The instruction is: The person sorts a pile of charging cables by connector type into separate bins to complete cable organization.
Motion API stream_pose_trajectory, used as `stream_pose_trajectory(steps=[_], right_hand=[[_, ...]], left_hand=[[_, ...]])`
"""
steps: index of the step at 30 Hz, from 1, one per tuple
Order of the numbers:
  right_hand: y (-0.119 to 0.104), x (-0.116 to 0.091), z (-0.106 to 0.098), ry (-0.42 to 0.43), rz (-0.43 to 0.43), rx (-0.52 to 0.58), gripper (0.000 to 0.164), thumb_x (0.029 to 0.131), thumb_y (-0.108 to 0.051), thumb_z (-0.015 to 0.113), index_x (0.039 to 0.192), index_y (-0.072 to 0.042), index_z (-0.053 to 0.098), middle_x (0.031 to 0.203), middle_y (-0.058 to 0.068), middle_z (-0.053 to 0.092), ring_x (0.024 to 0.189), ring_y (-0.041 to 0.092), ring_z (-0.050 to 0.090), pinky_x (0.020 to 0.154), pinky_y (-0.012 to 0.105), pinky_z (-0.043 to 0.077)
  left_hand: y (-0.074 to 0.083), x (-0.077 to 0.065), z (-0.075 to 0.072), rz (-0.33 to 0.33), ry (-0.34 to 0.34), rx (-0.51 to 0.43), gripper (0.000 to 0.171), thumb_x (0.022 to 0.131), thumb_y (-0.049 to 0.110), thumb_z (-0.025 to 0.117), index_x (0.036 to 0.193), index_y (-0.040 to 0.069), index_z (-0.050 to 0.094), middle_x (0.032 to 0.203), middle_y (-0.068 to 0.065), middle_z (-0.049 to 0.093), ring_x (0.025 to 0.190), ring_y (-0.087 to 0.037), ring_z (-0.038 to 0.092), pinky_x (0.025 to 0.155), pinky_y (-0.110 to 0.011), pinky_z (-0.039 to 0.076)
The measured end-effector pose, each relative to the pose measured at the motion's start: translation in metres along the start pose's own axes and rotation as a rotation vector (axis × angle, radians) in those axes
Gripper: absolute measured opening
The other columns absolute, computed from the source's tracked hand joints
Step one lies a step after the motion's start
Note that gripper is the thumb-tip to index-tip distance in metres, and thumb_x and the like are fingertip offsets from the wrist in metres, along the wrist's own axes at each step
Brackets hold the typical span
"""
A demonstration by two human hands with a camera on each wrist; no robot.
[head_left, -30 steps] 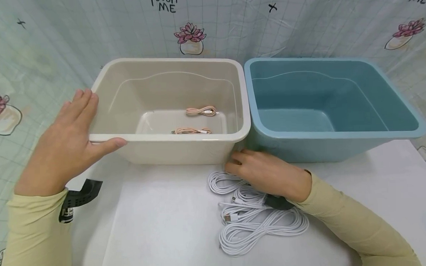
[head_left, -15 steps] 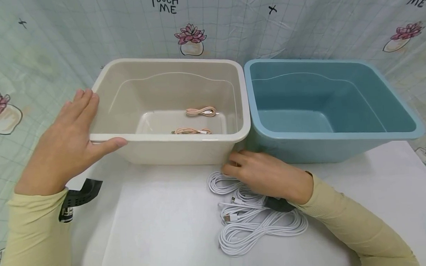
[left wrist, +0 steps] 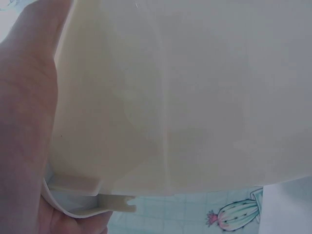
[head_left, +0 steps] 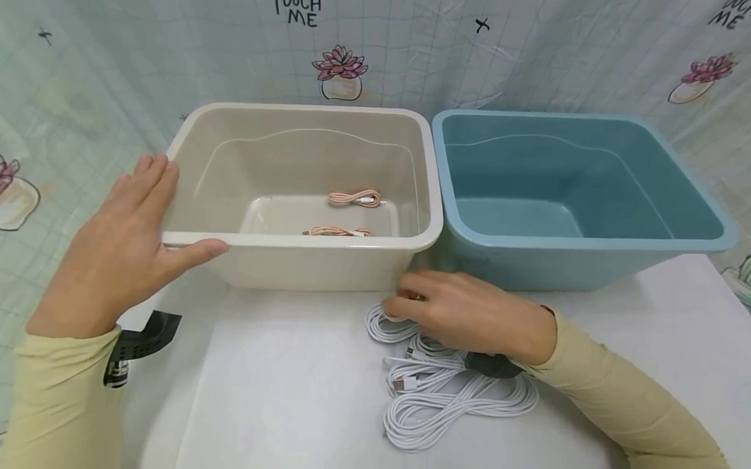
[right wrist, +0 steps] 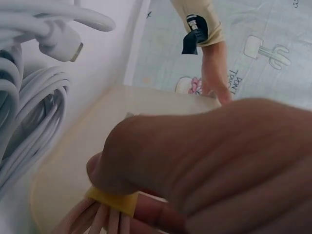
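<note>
My right hand [head_left: 459,311] pinches a peach cable [right wrist: 95,219] bundled with a yellow band [right wrist: 117,201]; in the head view the hand hides this cable. It is low before the gap between two bins, right over the upper white cables. My left hand [head_left: 117,240] rests on the front left corner of the beige bin [head_left: 307,244], fingers straight along its left side and thumb lying over the front rim. Inside that bin lie two coiled peach cables, one farther back [head_left: 352,198] and one near the front wall [head_left: 335,231].
A blue bin [head_left: 587,244] stands right beside the beige one. Several coiled white cables [head_left: 440,412] lie heaped on the white table [head_left: 281,389], partly under my right wrist. A patterned curtain [head_left: 406,54] hangs close behind the bins.
My right hand has come slightly left and toward me, rising from the gap between the bins. My left hand stays on the beige bin's corner. The head view has shifted a little.
</note>
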State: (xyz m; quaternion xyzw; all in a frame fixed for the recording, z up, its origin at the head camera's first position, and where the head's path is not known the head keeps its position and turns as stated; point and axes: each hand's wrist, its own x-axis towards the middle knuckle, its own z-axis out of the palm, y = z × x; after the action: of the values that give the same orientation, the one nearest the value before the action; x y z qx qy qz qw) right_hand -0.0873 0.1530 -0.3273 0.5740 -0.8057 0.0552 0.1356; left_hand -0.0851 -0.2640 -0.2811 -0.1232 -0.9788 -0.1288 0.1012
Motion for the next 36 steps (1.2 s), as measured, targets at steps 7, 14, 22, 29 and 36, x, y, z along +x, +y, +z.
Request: stream_pose_trajectory(steps=[7,14,22,29,36], right_hand=[[0.001,0.0,-0.012,0.076,-0.069,0.075,0.044,0.079,0.003,0.076,0.117,-0.018,0.07,0.103,-0.003,0.065,0.092,0.011,0.062,0.074,0.02,0.059],[0.003,0.003,-0.025,0.184,-0.137,0.156,0.045,0.079,0.004,0.074,0.119,-0.016,0.072,0.105,-0.002,0.068,0.094,0.008,0.064,0.073,0.015,0.056],[0.003,0.01,-0.044,0.185,-0.182,0.24,0.045,0.081,0.003,0.076,0.123,-0.014,0.071,0.107,-0.001,0.069,0.094,0.007,0.063,0.07,0.012,0.053],[0.002,0.017,-0.063,0.169,-0.184,0.225,0.046,0.082,0.002,0.078,0.124,-0.014,0.07,0.111,0.0,0.07,0.093,0.008,0.064,0.069,0.015,0.055],[0.003,0.026,-0.074,0.186,-0.187,0.299,0.043,0.082,-0.001,0.081,0.123,-0.012,0.071,0.109,0.002,0.072,0.092,0.009,0.067,0.071,0.016,0.057]], left_hand=[[0.001,0.001,-0.002,0.003,0.003,0.007,0.11,0.092,0.062,0.069,0.164,-0.001,0.014,0.173,-0.023,0.011,0.164,-0.039,0.007,0.136,-0.051,0.005],[0.001,0.001,0.001,-0.013,-0.014,-0.006,0.11,0.092,0.062,0.068,0.165,0.001,0.011,0.173,-0.022,0.007,0.164,-0.038,0.004,0.136,-0.053,0.004],[0.0,-0.001,0.0,-0.007,-0.017,-0.001,0.112,0.092,0.064,0.067,0.165,0.0,0.012,0.173,-0.023,0.008,0.164,-0.04,0.006,0.136,-0.051,0.004],[0.002,-0.001,-0.002,-0.01,-0.008,0.005,0.112,0.091,0.066,0.067,0.164,0.0,0.013,0.173,-0.023,0.01,0.163,-0.04,0.009,0.136,-0.052,0.006],[0.002,-0.001,-0.003,-0.009,0.0,0.009,0.113,0.091,0.066,0.067,0.165,0.001,0.013,0.173,-0.023,0.011,0.163,-0.041,0.009,0.136,-0.053,0.007]])
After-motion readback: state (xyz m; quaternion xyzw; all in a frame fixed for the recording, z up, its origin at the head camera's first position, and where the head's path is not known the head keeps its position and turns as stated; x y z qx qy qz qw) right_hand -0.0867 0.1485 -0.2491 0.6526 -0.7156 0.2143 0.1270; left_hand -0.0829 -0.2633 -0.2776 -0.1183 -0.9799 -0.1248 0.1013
